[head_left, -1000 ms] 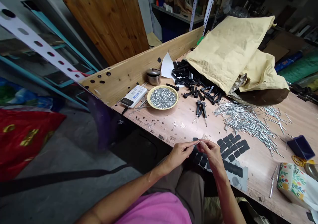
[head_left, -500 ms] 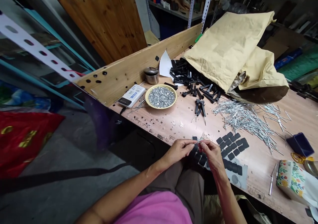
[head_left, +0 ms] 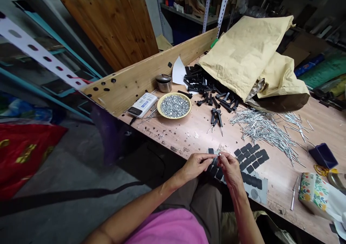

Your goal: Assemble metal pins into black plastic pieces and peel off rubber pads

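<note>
My left hand (head_left: 196, 164) pinches a thin metal rod (head_left: 215, 157) between thumb and fingers, above the table's front edge. At the rod's far end the fingertips of my right hand (head_left: 229, 164) are closed on a small shiny metal piece (head_left: 219, 155), too small to make out fully. Beneath and beside both hands, black rounded-square pads (head_left: 250, 181) lie in rows, some on a grey sheet (head_left: 262, 197). A loose heap of similar thin rods (head_left: 266, 128) is beyond my right hand. Small silvery metal pieces fill a yellow bowl (head_left: 159, 110) farther left.
Black plastic parts (head_left: 201, 80) spill out near a large paper bag (head_left: 248, 53). By the bowl are a lidded metal pot (head_left: 164, 85) and a white device (head_left: 143, 104). A dark blue box (head_left: 323, 155) and a floral box (head_left: 312, 190) stand right. A wooden board (head_left: 140, 71) edges the table.
The small bright piece at the rod's end shows more plainly between my right fingertips. Both hands stay close together, and the view has shifted slightly.
</note>
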{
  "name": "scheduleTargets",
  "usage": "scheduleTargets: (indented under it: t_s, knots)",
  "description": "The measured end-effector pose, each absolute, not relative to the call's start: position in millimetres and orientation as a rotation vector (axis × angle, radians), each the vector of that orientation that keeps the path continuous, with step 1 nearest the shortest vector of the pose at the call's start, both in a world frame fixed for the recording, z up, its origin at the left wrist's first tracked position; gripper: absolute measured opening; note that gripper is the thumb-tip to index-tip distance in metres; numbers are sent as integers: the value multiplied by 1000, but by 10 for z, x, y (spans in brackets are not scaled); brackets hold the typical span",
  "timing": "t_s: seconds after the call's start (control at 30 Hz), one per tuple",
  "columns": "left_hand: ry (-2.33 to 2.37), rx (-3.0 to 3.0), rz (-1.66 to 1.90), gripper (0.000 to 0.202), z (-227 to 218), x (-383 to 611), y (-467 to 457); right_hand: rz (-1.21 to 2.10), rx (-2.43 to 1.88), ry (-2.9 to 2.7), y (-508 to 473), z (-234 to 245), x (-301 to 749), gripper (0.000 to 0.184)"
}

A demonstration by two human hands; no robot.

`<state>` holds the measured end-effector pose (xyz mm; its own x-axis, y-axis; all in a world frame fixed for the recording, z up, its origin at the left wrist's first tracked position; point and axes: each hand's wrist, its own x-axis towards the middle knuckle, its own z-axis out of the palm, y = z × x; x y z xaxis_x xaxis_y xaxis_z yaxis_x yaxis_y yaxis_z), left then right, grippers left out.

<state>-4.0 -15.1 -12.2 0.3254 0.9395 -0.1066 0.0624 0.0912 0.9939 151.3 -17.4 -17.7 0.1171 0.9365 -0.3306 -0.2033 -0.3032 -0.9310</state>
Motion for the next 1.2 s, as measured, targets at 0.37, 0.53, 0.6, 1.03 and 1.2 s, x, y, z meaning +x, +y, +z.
scheduleTargets:
  t_s: [0.37, 0.53, 0.6, 1.03, 1.2]
  knots:
    - [985, 1582, 885, 31, -142, -23, -145, 1333, -1443, -1016, -243, -165, 1673, 31]
    - [1021, 1676, 900, 33, -173, 36, -140, 1209, -1476, -1117, -257, -148, 1711, 26]
    - [1017, 1728, 906, 33, -179, 60, -148, 1162, -1491, -1143, -271, -134, 1720, 23]
    - [967, 2366, 876, 36, -204, 180, -377, 745, -1566, -1468, -561, 43, 1832, 25]
    - [918, 2148, 889, 33, -138, 275, -420, 648, -1629, -1529, -626, 25, 1904, 39]
